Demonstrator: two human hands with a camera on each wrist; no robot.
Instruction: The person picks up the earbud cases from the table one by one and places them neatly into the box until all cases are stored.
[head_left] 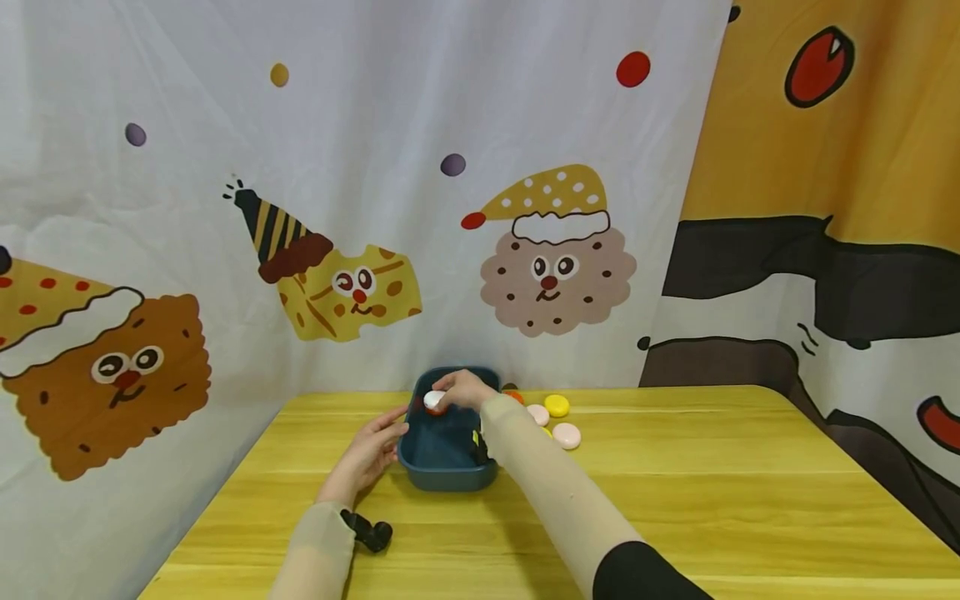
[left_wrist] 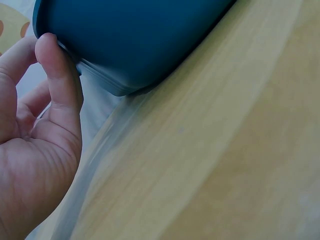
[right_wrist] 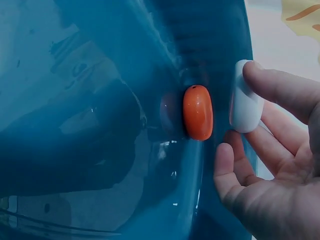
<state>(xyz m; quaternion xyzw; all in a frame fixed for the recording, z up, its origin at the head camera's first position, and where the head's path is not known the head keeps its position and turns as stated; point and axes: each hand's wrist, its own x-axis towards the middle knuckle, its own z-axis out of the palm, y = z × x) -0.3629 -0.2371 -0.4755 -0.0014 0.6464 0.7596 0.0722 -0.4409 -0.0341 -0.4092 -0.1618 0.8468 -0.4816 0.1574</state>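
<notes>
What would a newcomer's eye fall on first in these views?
Probably the big cartoon biscuit faces printed on the white fabric backdrop, behind the yellow wood-grain table. Next, the deep blue rounded rectangular tub on that table, where the right hand pinches a smooth white rounded disc near a shiny orange disc inside. The left hand touches the tub's left side.

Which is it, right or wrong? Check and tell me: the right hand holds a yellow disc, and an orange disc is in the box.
Wrong on one colour: the right hand holds a white disc, as the right wrist view shows. An orange disc is indeed in the box.
</notes>
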